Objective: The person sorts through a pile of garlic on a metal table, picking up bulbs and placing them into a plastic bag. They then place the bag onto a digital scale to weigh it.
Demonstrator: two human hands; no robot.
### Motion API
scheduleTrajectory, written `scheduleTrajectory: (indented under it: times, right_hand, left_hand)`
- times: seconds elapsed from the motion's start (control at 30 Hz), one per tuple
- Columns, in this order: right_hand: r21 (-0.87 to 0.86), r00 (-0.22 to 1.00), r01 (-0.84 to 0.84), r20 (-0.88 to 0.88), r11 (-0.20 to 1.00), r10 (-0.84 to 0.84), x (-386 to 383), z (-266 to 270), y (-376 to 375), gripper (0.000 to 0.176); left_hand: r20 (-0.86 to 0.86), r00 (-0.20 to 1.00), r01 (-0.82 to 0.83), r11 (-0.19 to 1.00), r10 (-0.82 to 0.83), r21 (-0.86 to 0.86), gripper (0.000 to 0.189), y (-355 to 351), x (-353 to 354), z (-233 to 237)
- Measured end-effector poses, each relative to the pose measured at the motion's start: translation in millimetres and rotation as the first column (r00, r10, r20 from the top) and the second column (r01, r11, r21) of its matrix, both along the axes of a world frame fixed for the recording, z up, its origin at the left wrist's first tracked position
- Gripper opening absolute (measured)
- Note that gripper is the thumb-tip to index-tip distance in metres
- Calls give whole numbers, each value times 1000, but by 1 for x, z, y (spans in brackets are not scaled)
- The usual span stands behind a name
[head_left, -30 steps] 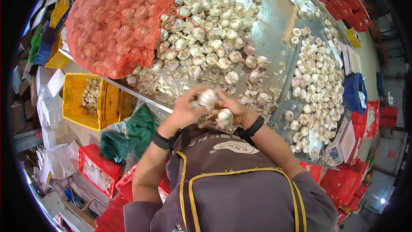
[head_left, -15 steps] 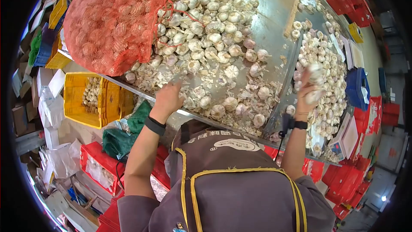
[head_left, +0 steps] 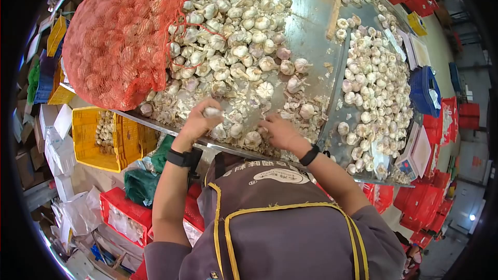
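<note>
My left hand (head_left: 199, 122) is closed around a garlic bulb (head_left: 211, 112) above the near edge of the metal table (head_left: 306, 26). To its right, my right hand (head_left: 282, 132) reaches down to the loose garlic skins (head_left: 241, 96), fingers apart and no bulb visible in them. Between the two hands lie a few bulbs, one of them a whole garlic bulb (head_left: 252, 139) by the right fingertips. Beyond the hands spreads a large heap of untrimmed garlic (head_left: 249, 36) with stems. A second pile of cleaner bulbs (head_left: 373, 83) fills the right section of the table.
A red mesh sack (head_left: 119, 41) full of garlic rests at the table's left. Below it stands a yellow crate (head_left: 93, 150) with some bulbs inside. A wooden strip (head_left: 334, 14) lies near the metal divider. At the right are a blue bin (head_left: 425, 91) and red crates (head_left: 423, 207).
My right hand has come back left from the cleaner pile, where it was with bulbs, to the skins. My left hand now holds a bulb. The view has shifted slightly.
</note>
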State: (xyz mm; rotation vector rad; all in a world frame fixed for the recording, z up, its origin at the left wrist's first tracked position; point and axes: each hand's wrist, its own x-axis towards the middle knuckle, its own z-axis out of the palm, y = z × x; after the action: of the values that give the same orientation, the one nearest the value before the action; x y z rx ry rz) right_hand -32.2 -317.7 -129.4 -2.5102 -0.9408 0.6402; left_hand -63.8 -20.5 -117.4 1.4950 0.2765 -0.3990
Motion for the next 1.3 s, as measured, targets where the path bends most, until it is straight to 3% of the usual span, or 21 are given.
scheduleTrajectory:
  times: [0.03, 0.1, 0.13, 0.2, 0.27, 0.4, 0.43, 0.5, 0.53, 0.57, 0.67, 0.7, 0.83, 0.97, 1.0, 1.03, 1.1, 1.17, 1.2, 1.27, 1.3]
  right_hand:
    - [-115, 997, -33, -77, 993, 24, -1, 1, 5, 49]
    - [-95, 998, -46, -57, 994, 40, 6, 6, 5, 46]
    - [-9, 993, 35, -117, 999, -36, 14, 5, 1, 44]
    - [70, 978, 110, -184, 991, -96, 31, 9, -13, 42]
    - [302, 518, 767, -812, 566, -269, 47, 28, -37, 37]
    - [256, 242, 944, -966, 209, 91, 53, 61, -76, 34]
    - [250, 273, 912, -962, 324, -26, 53, 36, -95, 33]
    - [226, 310, 874, -941, 430, -137, 46, 20, -104, 32]
    - [256, 534, 687, -813, 680, -233, 40, 19, -100, 35]
    - [194, 740, 446, -629, 874, -238, 33, 18, -96, 39]
    - [75, 956, 106, -281, 992, -80, 3, 11, -70, 50]
    - [-38, 994, -43, -99, 998, 39, -3, 10, -61, 56]
    - [-154, 993, -28, -118, 988, 9, -7, 7, -38, 55]
    - [131, 898, 236, -407, 963, -165, 9, -10, -47, 49]
    - [180, 518, 510, -845, 841, -133, 12, -14, -54, 54]
    - [54, 0, 735, -997, 676, 80, 12, -11, -58, 60]
    - [109, -80, 773, -961, 625, 266, 6, 5, -51, 66]
    - [-62, -364, 880, -723, 471, 586, -1, 37, -38, 63]
    - [-52, -313, 909, -743, 414, 592, -8, 16, -44, 64]
    - [-117, -301, 943, -703, 312, 644, -11, 4, -47, 65]
    - [-190, -283, 959, -664, 209, 692, -12, -4, -49, 66]
  left_hand:
    - [6, 1000, -2, 1000, 2, 0, 34, -6, -1, 4]
    - [-135, 935, 335, 699, -327, 632, 41, -33, -1, 15]
    - [-131, 939, 327, 703, -319, 632, 41, -44, -4, 15]
    - [-247, 889, 403, 401, -386, 823, 50, -64, -10, 6]
    - [-271, 858, 444, 364, -437, 819, 52, -70, -9, -11]
    - [-191, 820, 442, 386, -539, 810, 48, -69, -11, -27]
    - [-194, 819, 444, 381, -541, 811, 48, -61, -12, -31]
    - [28, 942, 312, 906, -333, 286, 39, -42, -11, -35]
    - [-92, 959, 268, 963, -268, -12, 39, -35, -5, -15]
    - [-95, 959, 267, 964, -267, -10, 39, -32, -6, 4]
    - [-200, 979, -95, 776, -40, -623, 51, -24, -10, 36]
    - [-199, 979, -90, 779, -45, -620, 51, -25, -11, 40]
    - [-133, 990, -131, 606, 43, -784, 46, -38, -17, 52]
    - [-167, 976, -212, 784, 140, -583, 39, -56, -19, 59]
    - [-59, 975, -215, 853, 212, -476, 39, -61, -19, 56]
    - [58, 962, -228, 905, 266, -360, 39, -66, -20, 55]
    - [24, 969, -225, 912, 247, -342, 40, -88, -20, 72]
    - [341, 939, 32, 999, -38, 23, 45, -116, -17, 81]
    - [343, 939, 34, 999, -41, 25, 45, -128, -15, 85]
    - [528, 656, 164, 785, -540, 598, 49, -147, -10, 93]
    - [526, 653, 166, 781, -545, 603, 49, -152, -6, 99]
